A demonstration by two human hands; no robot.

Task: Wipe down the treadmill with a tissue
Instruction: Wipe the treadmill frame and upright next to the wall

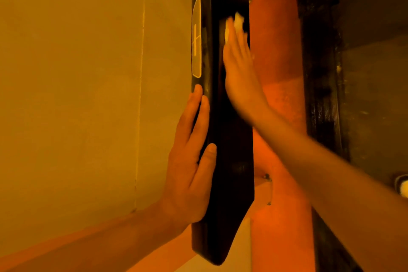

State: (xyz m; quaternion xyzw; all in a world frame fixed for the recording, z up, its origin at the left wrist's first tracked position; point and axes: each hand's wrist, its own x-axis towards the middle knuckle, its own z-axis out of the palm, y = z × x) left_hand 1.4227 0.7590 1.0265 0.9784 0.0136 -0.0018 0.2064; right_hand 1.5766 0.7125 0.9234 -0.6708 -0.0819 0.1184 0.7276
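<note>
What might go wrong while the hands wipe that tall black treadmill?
The tissue is small and only pressed under the right hand's flat fingers, so it may slip out and fall. The treadmill stands upright, and the left hand lies flat on its edge without gripping, so a hard push might tip or shift it.

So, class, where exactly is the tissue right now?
In the head view the tissue is upper centre, where the right hand presses it against the dark treadmill panel, just right of the outlined logo plate.
</note>
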